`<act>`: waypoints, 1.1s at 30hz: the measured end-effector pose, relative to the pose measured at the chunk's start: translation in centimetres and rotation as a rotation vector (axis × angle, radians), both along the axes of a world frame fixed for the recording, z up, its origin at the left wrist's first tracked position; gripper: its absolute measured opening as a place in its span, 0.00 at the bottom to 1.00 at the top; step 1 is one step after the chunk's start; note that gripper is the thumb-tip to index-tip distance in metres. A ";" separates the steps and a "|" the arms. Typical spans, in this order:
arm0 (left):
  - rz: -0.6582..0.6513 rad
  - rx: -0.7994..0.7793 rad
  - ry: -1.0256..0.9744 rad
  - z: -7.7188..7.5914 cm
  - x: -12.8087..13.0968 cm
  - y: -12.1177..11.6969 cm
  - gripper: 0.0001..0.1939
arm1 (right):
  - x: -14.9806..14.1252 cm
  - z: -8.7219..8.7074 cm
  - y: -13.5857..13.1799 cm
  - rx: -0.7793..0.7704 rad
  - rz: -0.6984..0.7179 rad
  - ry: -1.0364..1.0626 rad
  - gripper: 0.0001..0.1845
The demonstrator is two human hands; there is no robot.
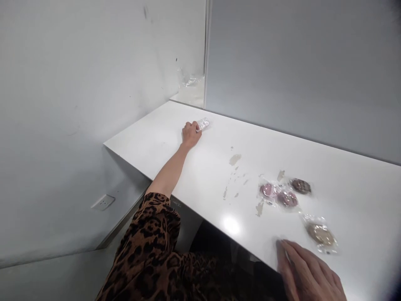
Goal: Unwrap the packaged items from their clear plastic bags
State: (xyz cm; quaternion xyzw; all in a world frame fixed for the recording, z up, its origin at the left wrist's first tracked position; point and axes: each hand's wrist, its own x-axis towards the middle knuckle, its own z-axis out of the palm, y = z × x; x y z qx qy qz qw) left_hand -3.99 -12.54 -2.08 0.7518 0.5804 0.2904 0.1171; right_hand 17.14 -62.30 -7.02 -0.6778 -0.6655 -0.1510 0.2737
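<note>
My left hand [191, 133] is stretched far out over the white table [344, 175], its fingers closed around a small clear plastic wrapper [203, 124] that sticks out to the right of the fist. My right hand [308, 271] lies flat near the table's front edge, fingers extended and holding nothing. Just beyond it sits a wrapped brown cookie [320, 234]. Farther back lie two wrapped pink cookies [278, 194] and a wrapped dark cookie [300, 185].
Chipped patches [234, 159] mark the tabletop's middle. Grey walls close in on the left and behind. A wall socket [103, 202] sits low on the left. Crumpled clear plastic [189, 79] is stuck in the far corner. My sleeve is leopard-print.
</note>
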 end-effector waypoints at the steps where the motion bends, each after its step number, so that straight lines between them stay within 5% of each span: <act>1: -0.040 0.002 -0.019 -0.1 0.1 -1.8 0.05 | 0.0 0.4 0.4 0.022 0.026 -0.050 0.18; 5: -0.248 -0.003 -0.132 -0.5 0.8 -9.0 0.08 | 0.1 1.4 1.0 0.007 0.100 0.048 0.12; 10: -0.486 0.059 -0.290 -0.2 3.1 -16.3 0.11 | 2.4 2.9 2.7 -0.065 0.172 0.627 0.17; 13: -0.593 0.140 -0.382 0.5 5.5 -19.2 0.12 | 4.8 4.8 5.8 -0.090 0.045 1.049 0.31; 17: -0.693 0.204 -0.490 1.9 10.0 -22.2 0.12 | 7.8 7.1 10.4 0.091 0.046 1.419 0.49; 21: -0.812 0.152 -0.530 2.9 15.2 -24.8 0.13 | 10.5 8.5 12.9 0.224 0.191 1.584 0.45; 26: -0.852 -0.088 -0.723 2.9 20.8 -27.1 0.23 | 14.5 7.5 13.6 0.529 0.197 1.706 0.28; 30: -0.751 -0.525 -1.038 3.0 23.1 -28.4 0.49 | 16.2 6.2 13.5 0.655 0.098 1.813 0.26; 33: -0.658 -0.852 -1.184 3.2 23.5 -29.0 0.47 | 15.5 6.0 13.4 0.686 0.105 1.789 0.29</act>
